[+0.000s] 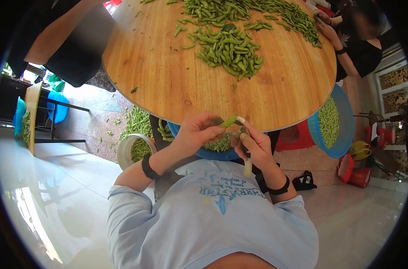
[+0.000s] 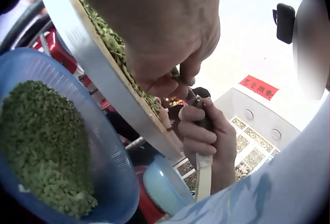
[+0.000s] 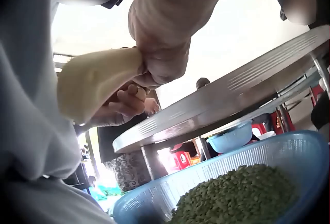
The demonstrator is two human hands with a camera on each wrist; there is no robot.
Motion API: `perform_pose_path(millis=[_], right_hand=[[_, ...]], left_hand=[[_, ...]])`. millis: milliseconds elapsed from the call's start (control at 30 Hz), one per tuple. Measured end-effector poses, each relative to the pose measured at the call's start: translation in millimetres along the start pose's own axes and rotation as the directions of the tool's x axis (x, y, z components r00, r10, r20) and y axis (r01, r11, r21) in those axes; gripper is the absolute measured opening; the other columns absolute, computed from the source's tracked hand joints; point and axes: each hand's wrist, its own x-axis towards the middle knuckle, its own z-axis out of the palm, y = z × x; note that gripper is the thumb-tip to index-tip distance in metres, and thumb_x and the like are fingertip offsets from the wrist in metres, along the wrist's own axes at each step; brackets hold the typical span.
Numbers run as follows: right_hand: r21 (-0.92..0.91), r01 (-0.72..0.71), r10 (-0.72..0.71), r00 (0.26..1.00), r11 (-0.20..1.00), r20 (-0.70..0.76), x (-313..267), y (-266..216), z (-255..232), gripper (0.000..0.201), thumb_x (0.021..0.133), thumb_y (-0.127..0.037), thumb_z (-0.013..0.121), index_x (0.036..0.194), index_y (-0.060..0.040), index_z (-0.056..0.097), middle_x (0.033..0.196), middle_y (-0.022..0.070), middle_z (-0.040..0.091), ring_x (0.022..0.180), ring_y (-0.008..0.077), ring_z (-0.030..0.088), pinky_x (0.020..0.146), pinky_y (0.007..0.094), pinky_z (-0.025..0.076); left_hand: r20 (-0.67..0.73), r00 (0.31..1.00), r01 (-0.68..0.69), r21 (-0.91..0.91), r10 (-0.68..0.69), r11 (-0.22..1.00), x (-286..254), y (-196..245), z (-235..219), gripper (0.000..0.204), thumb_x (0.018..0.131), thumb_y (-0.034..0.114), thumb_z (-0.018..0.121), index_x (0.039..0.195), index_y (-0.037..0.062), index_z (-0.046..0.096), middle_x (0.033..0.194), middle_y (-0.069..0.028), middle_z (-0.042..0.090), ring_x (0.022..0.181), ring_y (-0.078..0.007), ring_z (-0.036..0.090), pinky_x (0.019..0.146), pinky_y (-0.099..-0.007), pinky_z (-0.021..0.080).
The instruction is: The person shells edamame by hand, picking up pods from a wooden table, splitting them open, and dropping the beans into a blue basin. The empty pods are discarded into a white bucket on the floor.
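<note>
Pinching a green pod (image 1: pixel 229 121) by the worktop (image 1: pixel 285 98), the left hand (image 1: pixel 197 132) seems to steady it for the right hand (image 1: pixel 257 147), which grips a pale handle (image 2: pixel 203 178); the blue basket (image 2: pixel 111 183) below presumably stands there to catch beans (image 2: pixel 46 152).

Seemingly a home, given the round wooden table (image 1: pixel 150 67) and pale glossy floor (image 1: pixel 74 170).

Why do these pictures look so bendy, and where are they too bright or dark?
Head view: black corners and curved surroundings, probably from a wide lens, glare on the floor at lower left, but the green pod fairly clear; left wrist view: background washed out white, shelled beans in the blue basket shaded towards the top; right wrist view: white glare above the table.
</note>
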Motion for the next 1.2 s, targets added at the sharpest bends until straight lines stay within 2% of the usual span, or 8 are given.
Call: perform_pose_path(millis=[100,300,467,767,867,933,1033,1200], right_hand=[[0.107,-0.092,0.074,0.984,0.990,0.161,3.0,2.4,0.7,0.043,0.098,-0.014,0.040,0.138,0.0009,0.034,0.077,0.0059,0.053,0.053,0.0063,0.044,0.044,0.0193,0.036],[0.330,-0.154,0.102,0.980,0.931,0.170,-2.2,8.9,3.2,0.044,0.098,-0.015,0.042,0.139,-0.0010,0.033,0.077,0.0066,0.051,0.055,0.0082,0.043,0.044,0.0200,0.036],[0.324,-0.128,0.069,0.980,0.937,0.187,0.2,8.1,2.0,0.041,0.098,-0.014,0.042,0.137,-0.0013,0.037,0.076,0.0071,0.052,0.053,0.0082,0.042,0.044,0.0202,0.036],[0.211,-0.036,0.007,0.991,0.977,0.137,2.4,2.4,5.7,0.029,0.097,-0.011,0.045,0.122,0.0033,0.049,0.070,0.0073,0.052,0.048,0.0076,0.041,0.040,0.0198,0.034],[0.304,-0.119,0.060,0.979,0.945,0.194,3.1,-8.3,5.3,0.026,0.096,-0.009,0.045,0.118,0.0044,0.051,0.068,0.0078,0.052,0.046,0.0079,0.040,0.039,0.0200,0.033],[0.364,-0.169,0.078,0.965,0.916,0.250,3.6,-10.4,3.2,0.025,0.096,-0.009,0.045,0.116,0.0046,0.052,0.067,0.0080,0.051,0.046,0.0080,0.040,0.038,0.0203,0.033],[0.465,-0.257,0.129,0.948,0.847,0.290,4.0,-10.0,-1.1,0.026,0.095,-0.009,0.045,0.116,0.0048,0.052,0.064,0.0072,0.048,0.045,0.0081,0.039,0.038,0.0204,0.032],[0.525,-0.314,0.155,0.933,0.791,0.324,1.3,-4.8,-6.3,0.027,0.094,-0.012,0.048,0.116,0.0019,0.054,0.061,0.0050,0.041,0.044,0.0087,0.035,0.037,0.0200,0.029]], left_hand=[[0.010,1.000,-0.007,-0.044,0.008,0.999,-1.9,-1.7,7.6,0.017,0.086,0.004,0.064,0.101,-0.0002,0.059,0.073,-0.0042,0.062,0.057,-0.0059,0.052,0.047,-0.0182,0.037],[-0.021,1.000,-0.011,-0.116,0.009,0.993,-1.6,-10.0,11.7,0.014,0.084,0.001,0.065,0.095,-0.0004,0.057,0.070,-0.0054,0.061,0.055,-0.0077,0.053,0.044,-0.0198,0.037],[-0.002,0.999,-0.037,-0.172,0.038,0.984,-2.9,-10.9,15.8,0.012,0.086,0.002,0.063,0.095,0.0003,0.056,0.071,-0.0025,0.059,0.055,-0.0041,0.047,0.046,-0.0184,0.034],[-0.051,0.980,-0.198,-0.116,0.193,0.973,-1.1,-10.4,15.1,0.013,0.083,-0.004,0.064,0.090,0.0015,0.053,0.073,-0.0036,0.060,0.061,-0.0071,0.055,0.051,-0.0213,0.041],[0.103,0.988,-0.102,-0.156,0.118,0.983,3.3,-10.2,3.3,0.015,0.081,-0.002,0.067,0.089,0.0018,0.054,0.075,-0.0067,0.062,0.056,-0.0087,0.054,0.047,-0.0211,0.040],[0.219,0.976,0.090,-0.387,-0.003,0.918,5.6,-7.3,1.5,0.015,0.080,-0.002,0.066,0.088,0.0018,0.054,0.076,-0.0094,0.062,0.054,-0.0129,0.056,0.041,-0.0230,0.039],[0.286,0.956,0.227,-0.570,-0.069,0.790,7.9,-15.8,3.5,0.013,0.082,-0.002,0.064,0.091,0.0015,0.056,0.075,-0.0113,0.063,0.058,-0.0179,0.063,0.037,-0.0248,0.042],[0.314,0.942,0.291,-0.577,-0.121,0.763,7.9,-19.1,8.7,0.014,0.081,0.004,0.067,0.088,0.0018,0.055,0.072,-0.0093,0.059,0.047,-0.0189,0.056,0.033,-0.0274,0.039]])
